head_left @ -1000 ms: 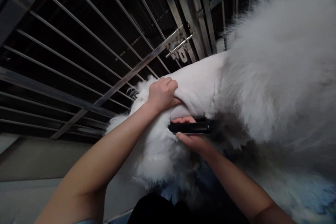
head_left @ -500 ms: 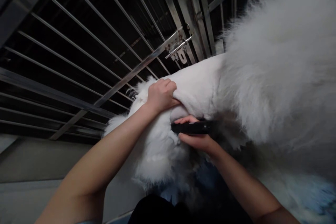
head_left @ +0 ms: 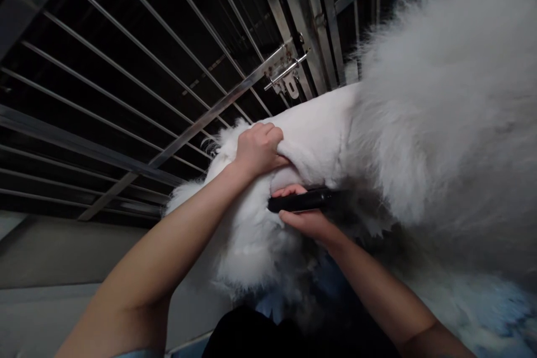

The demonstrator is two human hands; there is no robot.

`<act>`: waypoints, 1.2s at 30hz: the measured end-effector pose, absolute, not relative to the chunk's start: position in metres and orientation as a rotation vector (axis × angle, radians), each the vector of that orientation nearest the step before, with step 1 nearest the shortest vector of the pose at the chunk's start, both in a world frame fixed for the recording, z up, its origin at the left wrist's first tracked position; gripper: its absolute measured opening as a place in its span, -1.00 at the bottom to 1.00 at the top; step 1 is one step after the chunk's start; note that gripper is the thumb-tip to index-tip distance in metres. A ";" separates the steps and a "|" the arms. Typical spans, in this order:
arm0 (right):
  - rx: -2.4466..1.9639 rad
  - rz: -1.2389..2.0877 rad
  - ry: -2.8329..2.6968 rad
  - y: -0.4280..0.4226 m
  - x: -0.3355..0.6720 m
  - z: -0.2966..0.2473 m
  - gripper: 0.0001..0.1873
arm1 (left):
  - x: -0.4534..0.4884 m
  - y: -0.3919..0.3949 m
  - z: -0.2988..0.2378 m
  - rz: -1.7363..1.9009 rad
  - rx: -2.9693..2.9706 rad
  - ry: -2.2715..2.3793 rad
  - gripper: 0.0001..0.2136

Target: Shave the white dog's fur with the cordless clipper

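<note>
Shaved leg (head_left: 314, 140) of white dog (head_left: 440, 123) clamped by left hand (head_left: 257, 150); black clipper (head_left: 300, 201) (just beneath leg) gripped by right hand (head_left: 308, 218).

White fur (head_left: 419, 123), a black clipper (head_left: 300, 200), and silver-grey cage bars (head_left: 126, 72).

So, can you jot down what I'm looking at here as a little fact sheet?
Animal: white furry animal, long fluffy coat, with one short-clipped patch
Left hand: closed on the edge of the short-clipped patch
Right hand: holds a black clipper just under the patch, its tip hidden in the fur
Behind: metal cage bars with a sliding latch
Light: dim
</note>
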State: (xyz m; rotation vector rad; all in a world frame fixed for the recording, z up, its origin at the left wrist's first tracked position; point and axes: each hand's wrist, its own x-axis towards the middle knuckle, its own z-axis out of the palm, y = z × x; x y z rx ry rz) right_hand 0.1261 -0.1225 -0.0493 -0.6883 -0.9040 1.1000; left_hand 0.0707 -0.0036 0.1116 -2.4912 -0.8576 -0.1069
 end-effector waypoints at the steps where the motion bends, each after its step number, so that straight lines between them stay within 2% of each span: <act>1: -0.691 1.134 -0.948 -0.122 0.125 -0.050 -0.72 | 0.071 -0.003 0.111 -0.111 -2.494 -0.854 -0.75; 6: -0.758 0.943 -0.739 -0.123 0.113 -0.057 -0.70 | 0.070 -0.001 0.110 -0.166 -2.515 -0.834 -0.72; 11: -0.730 1.119 -0.808 -0.124 0.106 -0.058 -0.71 | 0.070 0.001 0.108 -0.202 -2.510 -0.805 -0.74; 16: -0.752 1.005 -0.696 -0.122 0.106 -0.056 -0.71 | 0.070 0.000 0.108 -0.195 -2.516 -0.797 -0.73; 20: -0.717 1.245 -0.919 -0.124 0.106 -0.058 -0.69 | 0.070 0.000 0.108 -0.177 -2.506 -0.806 -0.75; 25: -0.747 1.068 -0.833 -0.127 0.107 -0.061 -0.70 | 0.071 0.001 0.109 -0.174 -2.532 -0.816 -0.74; 32: -0.716 1.393 -1.262 -0.141 0.141 -0.061 -0.69 | 0.070 0.004 0.109 -0.158 -2.525 -0.818 -0.75; 34: -0.745 1.298 -1.170 -0.144 0.147 -0.058 -0.71 | 0.070 0.005 0.108 -0.168 -2.527 -0.804 -0.75; 36: -0.759 1.051 -0.878 -0.145 0.144 -0.052 -0.71 | 0.070 0.006 0.107 -0.190 -2.530 -0.778 -0.74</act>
